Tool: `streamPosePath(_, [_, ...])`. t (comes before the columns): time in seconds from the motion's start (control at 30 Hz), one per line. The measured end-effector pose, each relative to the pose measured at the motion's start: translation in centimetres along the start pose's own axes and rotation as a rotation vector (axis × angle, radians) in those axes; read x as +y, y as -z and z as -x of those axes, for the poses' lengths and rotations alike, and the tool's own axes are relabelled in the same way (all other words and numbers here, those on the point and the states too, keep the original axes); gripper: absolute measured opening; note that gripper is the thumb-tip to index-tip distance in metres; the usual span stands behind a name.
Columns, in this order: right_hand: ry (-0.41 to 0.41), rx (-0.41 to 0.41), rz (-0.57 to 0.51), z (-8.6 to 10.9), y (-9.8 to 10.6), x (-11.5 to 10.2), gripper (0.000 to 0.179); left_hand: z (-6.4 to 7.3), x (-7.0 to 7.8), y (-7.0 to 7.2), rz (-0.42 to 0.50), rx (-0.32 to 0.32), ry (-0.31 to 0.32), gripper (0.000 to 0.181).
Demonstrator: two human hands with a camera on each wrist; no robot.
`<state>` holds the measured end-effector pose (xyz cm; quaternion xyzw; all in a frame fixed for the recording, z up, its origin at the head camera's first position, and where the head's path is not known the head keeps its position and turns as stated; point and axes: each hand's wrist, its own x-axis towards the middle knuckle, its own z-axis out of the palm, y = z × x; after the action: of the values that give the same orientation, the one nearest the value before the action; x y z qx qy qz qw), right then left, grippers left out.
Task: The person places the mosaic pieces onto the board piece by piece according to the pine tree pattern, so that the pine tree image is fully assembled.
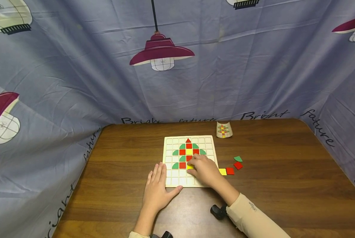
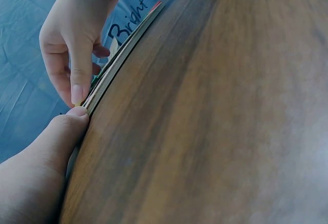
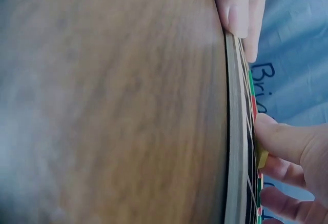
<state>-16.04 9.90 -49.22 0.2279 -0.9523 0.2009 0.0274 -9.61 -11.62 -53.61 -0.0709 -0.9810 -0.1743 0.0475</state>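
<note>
A white gridded board (image 1: pixel 172 181) lies on the table, with red, green and yellow tiles set in its cells in a tree-like pattern. My right hand (image 1: pixel 206 169) reaches over the board from the right and pinches a yellow square tile (image 1: pixel 190 167) low in the middle column. In the right wrist view that yellow tile (image 3: pixel 262 157) stands tilted between thumb and fingers, close at the board's surface. My left hand (image 1: pixel 157 191) rests at the lower left corner, its straight fingers along the left edge and its thumb at the near edge. The right hand hides some cells.
Right of the board lie a loose yellow square (image 1: pixel 222 172), two red squares (image 1: pixel 230 171) and a green quarter-round tile (image 1: pixel 238 159). A small curled pattern card (image 1: pixel 224 130) sits near the back edge of the wooden table (image 1: pixel 284 158). A printed curtain (image 1: pixel 177 92) hangs behind.
</note>
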Motion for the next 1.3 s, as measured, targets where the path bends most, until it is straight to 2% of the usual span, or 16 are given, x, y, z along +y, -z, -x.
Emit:
streamPosePath(0.6, [-0.048, 0.037, -0.079, -0.82, -0.36, 0.03, 0.019, -0.07, 0.11, 0.16, 0.01, 0.006, -0.001, 0.109])
streamPosePath(0.9, [-0.09, -0.002, -0.143, -0.77, -0.02, 0.12, 0.018, -0.07, 0.07, -0.03, 0.005, -0.001, 0.002, 0.11])
streamPosePath(1.1, [-0.045, -0.01, -0.087, -0.61, 0.3, 0.34, 0.024, -0.07, 0.02, -0.05, 0.005, -0.004, 0.003, 0.11])
streamPosePath(1.3, [-0.047, 0.015, -0.063, -0.57, 0.17, 0.44, 0.022, -0.03, 0.0, 0.01, 0.003, -0.002, 0.001, 0.11])
